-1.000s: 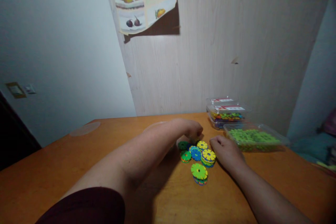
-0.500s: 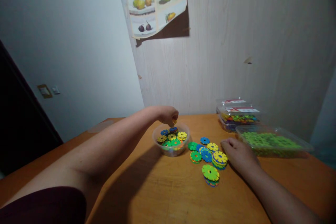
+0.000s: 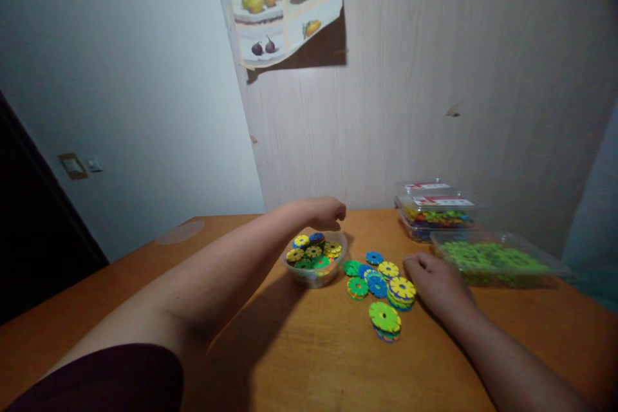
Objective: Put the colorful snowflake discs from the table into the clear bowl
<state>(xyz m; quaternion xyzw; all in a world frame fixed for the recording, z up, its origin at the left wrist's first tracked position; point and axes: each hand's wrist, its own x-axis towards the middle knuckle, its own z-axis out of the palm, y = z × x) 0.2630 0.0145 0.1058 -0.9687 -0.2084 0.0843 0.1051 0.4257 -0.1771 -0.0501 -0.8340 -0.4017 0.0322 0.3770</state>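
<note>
My left hand (image 3: 331, 212) hovers over the far right rim of a clear plastic bowl (image 3: 313, 280), its fingers curled and no disc visible in them. Inside the bowl lie notched, flower-shaped plastic discs in several colours, among them a yellow disc (image 3: 302, 241) on top at the back left. My right hand (image 3: 437, 280) rests on the table, loosely closed, with nothing visible in it. Just left of it sits a stack topped by a yellow disc (image 3: 402, 288). Around that are scattered blue discs (image 3: 377, 286), green discs (image 3: 358, 287) and a stack with a lime-green disc (image 3: 385, 317) on top.
A clear tray of green pieces (image 3: 497, 261) stands to the right of my right hand. Behind it are stacked lidded clear boxes (image 3: 437, 212) of colourful pieces. A translucent lid (image 3: 179, 232) lies at the table's far left. A fruit poster (image 3: 290, 13) hangs on the wall.
My left hand has moved right, from over the bowl's middle towards its right rim. The yellow piece it pinched is gone from its fingers, and a yellow disc now lies at the bowl's back left.
</note>
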